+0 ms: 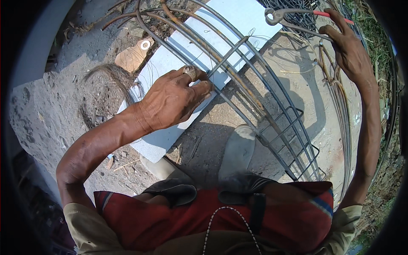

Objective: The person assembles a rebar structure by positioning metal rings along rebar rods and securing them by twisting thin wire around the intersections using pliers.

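Note:
A long cage of steel reinforcing bars (240, 74) runs from the upper left to the lower right, with square stirrups around its near end. My left hand (174, 97) is pinched closed at a bar where a crosspiece (229, 55) meets it. Thin tie wire shows by its fingertips, and a ring or wrap sits on one finger. Held up at the upper right, my right hand (350, 51) grips a pair of pincers (276, 17) by the handles, one of them red. The handles are spread apart and the jaws point left, away from the cage.
Under the cage lies a white board (157, 142). A bundle of thin wire (112, 78) and a tan flat piece (132, 56) rest on the ground to the left. Bent bars (340, 97) lie at right, a heap of dark metal (293, 12) behind. My shoes (238, 148) stand beside the cage.

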`<state>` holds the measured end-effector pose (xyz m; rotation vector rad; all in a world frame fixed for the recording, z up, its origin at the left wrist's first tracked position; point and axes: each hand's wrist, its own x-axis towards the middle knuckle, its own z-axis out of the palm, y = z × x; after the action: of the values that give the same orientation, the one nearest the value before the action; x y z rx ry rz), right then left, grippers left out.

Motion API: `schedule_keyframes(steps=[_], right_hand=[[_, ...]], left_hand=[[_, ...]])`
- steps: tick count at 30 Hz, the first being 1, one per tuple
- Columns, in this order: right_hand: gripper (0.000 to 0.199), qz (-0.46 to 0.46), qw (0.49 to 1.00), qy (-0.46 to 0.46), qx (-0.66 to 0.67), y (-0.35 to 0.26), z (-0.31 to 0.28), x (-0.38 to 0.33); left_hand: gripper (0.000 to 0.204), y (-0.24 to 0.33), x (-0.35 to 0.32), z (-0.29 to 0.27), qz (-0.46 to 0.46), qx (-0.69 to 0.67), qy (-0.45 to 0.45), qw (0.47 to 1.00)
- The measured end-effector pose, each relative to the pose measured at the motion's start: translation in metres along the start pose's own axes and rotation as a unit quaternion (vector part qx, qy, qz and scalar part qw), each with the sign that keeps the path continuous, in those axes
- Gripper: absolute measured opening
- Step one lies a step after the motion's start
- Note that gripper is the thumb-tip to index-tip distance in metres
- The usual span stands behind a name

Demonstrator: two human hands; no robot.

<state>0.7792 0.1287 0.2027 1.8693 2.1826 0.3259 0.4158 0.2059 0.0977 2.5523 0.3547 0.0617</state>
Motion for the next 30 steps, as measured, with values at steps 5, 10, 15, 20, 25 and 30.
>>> schedule_keyframes(steps=[5, 10, 15, 20, 25, 30], right_hand=[[0.026, -0.010, 0.980, 0.076, 0.182, 0.014, 0.066, 0.018], [0.027, -0.025, 0.998, 0.003, -0.061, 0.057, 0.055, -0.006], [0.029, -0.014, 0.995, 0.034, 0.095, 0.040, 0.122, -0.003], [0.031, -0.037, 0.983, 0.045, 0.176, 0.017, 0.137, 0.006], [0.038, -0.015, 0.974, 0.090, 0.207, 0.033, 0.126, 0.009], [0.048, -0.062, 0.954, -0.004, 0.292, 0.026, 0.055, 0.031]], left_hand=[[0.030, 0.021, -0.163, 0.031, 0.061, 0.110, -0.279, 0.952], [0.044, 0.026, -0.103, -0.007, -0.019, -0.144, -0.327, 0.934], [0.051, -0.010, 0.030, -0.039, -0.245, -0.196, 0.001, 0.949], [0.049, -0.035, 0.102, 0.002, -0.333, -0.515, 0.031, 0.789], [0.027, -0.023, 0.124, 0.030, -0.347, -0.663, 0.144, 0.647], [0.022, -0.028, 0.121, 0.037, -0.315, -0.718, 0.166, 0.598]])
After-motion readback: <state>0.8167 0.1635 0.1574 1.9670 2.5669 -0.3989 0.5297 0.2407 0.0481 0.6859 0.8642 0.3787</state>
